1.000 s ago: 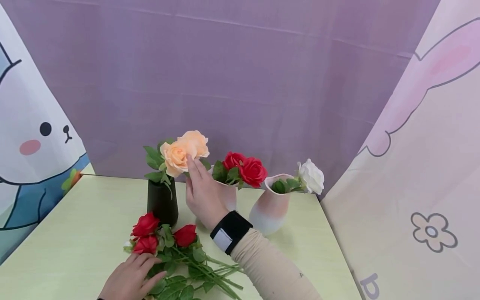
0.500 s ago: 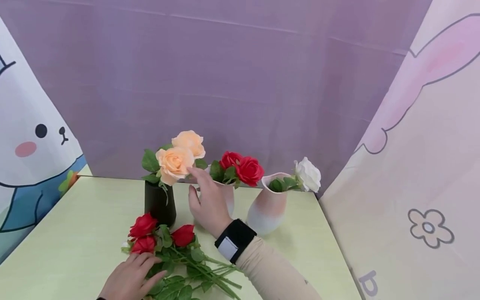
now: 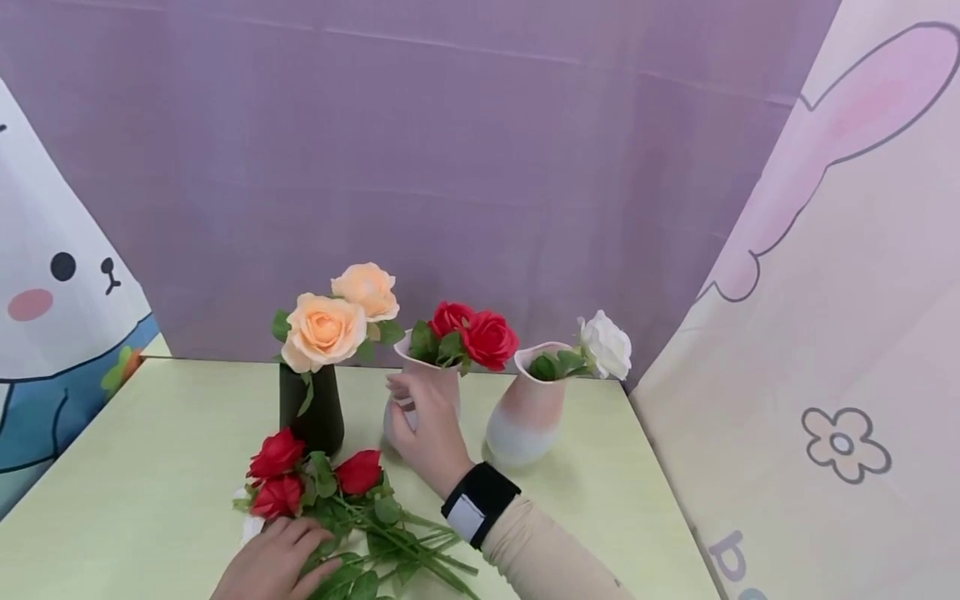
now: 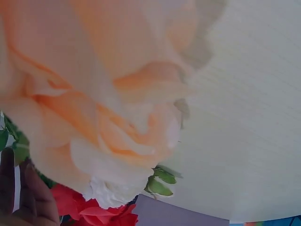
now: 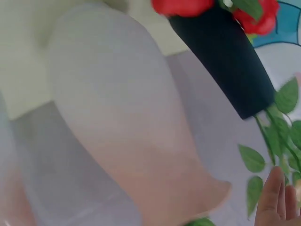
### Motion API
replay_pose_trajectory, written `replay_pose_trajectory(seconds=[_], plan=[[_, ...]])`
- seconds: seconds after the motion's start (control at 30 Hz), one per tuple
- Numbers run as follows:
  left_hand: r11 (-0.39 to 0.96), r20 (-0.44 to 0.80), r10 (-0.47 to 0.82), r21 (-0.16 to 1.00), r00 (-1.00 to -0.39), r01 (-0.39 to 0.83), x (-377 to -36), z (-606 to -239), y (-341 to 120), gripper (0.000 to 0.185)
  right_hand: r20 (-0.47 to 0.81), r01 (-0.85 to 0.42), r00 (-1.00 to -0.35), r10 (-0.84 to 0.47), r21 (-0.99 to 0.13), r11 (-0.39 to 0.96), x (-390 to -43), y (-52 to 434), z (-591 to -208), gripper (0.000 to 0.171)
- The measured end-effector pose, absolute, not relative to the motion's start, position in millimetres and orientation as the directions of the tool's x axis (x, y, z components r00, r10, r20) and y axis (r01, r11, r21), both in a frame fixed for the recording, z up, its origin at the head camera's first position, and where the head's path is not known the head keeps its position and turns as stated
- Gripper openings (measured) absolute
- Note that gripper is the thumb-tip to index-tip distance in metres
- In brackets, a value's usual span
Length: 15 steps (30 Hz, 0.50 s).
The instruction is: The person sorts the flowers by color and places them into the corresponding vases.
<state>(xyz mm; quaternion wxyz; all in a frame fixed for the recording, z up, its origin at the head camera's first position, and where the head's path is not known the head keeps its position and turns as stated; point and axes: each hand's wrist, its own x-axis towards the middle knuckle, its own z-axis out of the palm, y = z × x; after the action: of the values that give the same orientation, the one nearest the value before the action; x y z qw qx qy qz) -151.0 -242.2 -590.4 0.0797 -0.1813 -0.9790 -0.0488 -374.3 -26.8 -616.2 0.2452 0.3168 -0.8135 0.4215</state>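
My left hand (image 3: 276,560) rests on a loose pile of stemmed roses, its fingers beside the red roses (image 3: 277,497) and green leaves. A large peach rose (image 4: 99,99) fills much of the left wrist view, with a white rose (image 4: 110,192) below it. My right hand (image 3: 429,429) hovers with bent fingers, holding nothing, before the middle pink-and-white vase (image 3: 442,387). Left of it stands a black vase (image 3: 311,412) bearing two peach roses (image 3: 326,332). Two red roses (image 3: 489,340) lean from the middle vase. In the right wrist view, the right hand's fingertips (image 5: 272,190) show near green leaves.
Another pink-and-white vase (image 3: 528,417) stands at the right with one white rose (image 3: 606,344). Cut stems (image 3: 420,554) spread rightward from the pile on the pale table (image 3: 150,467). A purple cloth (image 3: 450,167) hangs behind, with printed panels at both sides.
My right hand has drawn away from the peach roses, down and to the right. The front peach rose now sits further from the rear one. My left hand stays on the pile.
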Motion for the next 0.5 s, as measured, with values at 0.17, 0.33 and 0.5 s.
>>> replay_pose_trajectory(seconds=[0.17, 0.33, 0.5], plan=[[0.931, 0.058, 0.347, 0.103, -0.936, 0.351, -165, -634, -256, 0.047, 0.559, -0.649, -0.758, -0.337, -0.595, 0.473, -381, -15, -685, 0.032], [0.850, 0.185, 0.485, 0.129, -0.855, 0.511, -196, -754, -301, 0.033, 0.481, -0.604, -0.797, -0.366, -0.632, 0.486, -391, -12, -777, 0.027], [0.832, 0.197, 0.509, 0.138, -0.838, 0.538, -199, -772, -303, 0.031, 0.471, -0.622, -0.783, -0.406, -0.578, 0.528, -404, -25, -877, 0.023]])
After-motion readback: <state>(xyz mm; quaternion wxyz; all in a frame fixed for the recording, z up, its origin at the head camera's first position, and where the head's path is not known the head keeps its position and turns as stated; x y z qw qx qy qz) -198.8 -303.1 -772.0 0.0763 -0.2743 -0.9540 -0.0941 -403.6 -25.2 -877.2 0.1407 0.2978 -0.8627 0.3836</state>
